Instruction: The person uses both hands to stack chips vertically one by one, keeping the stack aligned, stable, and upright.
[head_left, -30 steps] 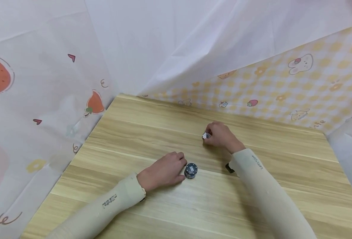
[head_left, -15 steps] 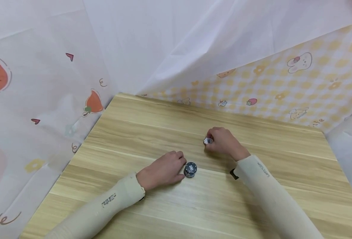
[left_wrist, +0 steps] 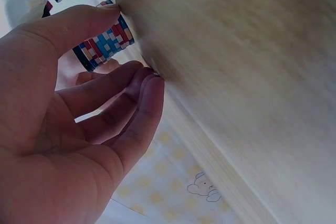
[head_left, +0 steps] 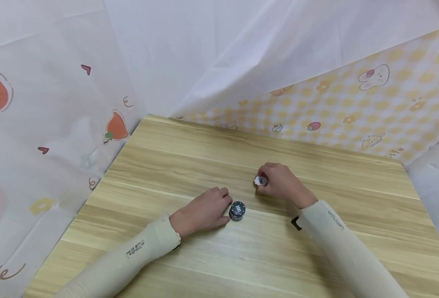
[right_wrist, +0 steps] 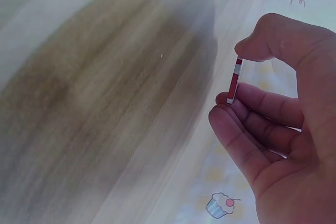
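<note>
A stack of poker chips [head_left: 237,211] stands upright on the wooden table, topped by a dark chip marked 100. Its edge shows blue, red and white chips [left_wrist: 107,43] in the left wrist view. Just left of the stack rests my left hand [head_left: 204,212], thumb and fingers loosely bent towards it; whether they touch it I cannot tell. Farther back and to the right, my right hand [head_left: 281,184] pinches a single poker chip [head_left: 260,181] with a pale face. In the right wrist view this chip's red and white edge [right_wrist: 234,81] lies between thumb and fingertips, above the table.
The wooden table [head_left: 189,153] reaches back to a yellow checked cloth [head_left: 338,111] hanging along the far side. White printed sheeting [head_left: 66,82] closes off the left. Both forearms, in light sleeves [head_left: 130,252], come in from the front.
My right hand has come slightly nearer with the pinched chip, down in the head view, and the chip's tilt has altered a little. The left hand and the stack stay put.
</note>
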A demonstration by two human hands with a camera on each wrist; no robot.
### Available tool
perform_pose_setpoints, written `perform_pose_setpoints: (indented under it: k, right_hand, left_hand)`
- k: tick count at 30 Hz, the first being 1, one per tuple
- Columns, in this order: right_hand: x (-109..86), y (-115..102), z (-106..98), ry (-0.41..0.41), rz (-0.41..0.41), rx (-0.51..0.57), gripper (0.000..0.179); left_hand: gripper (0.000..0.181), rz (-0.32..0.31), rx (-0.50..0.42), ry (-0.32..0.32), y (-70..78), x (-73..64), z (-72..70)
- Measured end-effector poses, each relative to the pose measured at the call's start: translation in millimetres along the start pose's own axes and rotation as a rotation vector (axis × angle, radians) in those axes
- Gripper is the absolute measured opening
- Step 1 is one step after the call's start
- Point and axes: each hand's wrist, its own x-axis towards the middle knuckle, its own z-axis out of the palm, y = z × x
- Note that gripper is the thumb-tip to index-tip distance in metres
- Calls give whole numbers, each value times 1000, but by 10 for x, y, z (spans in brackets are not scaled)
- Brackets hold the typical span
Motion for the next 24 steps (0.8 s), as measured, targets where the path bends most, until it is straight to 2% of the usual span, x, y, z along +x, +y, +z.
perform_pose_setpoints:
  k: [24]
  right_hand:
    - [-237, -237, 56, -7, -56, 28, 28]
  left_hand:
    - [37, -1, 6, -16, 6, -7, -31]
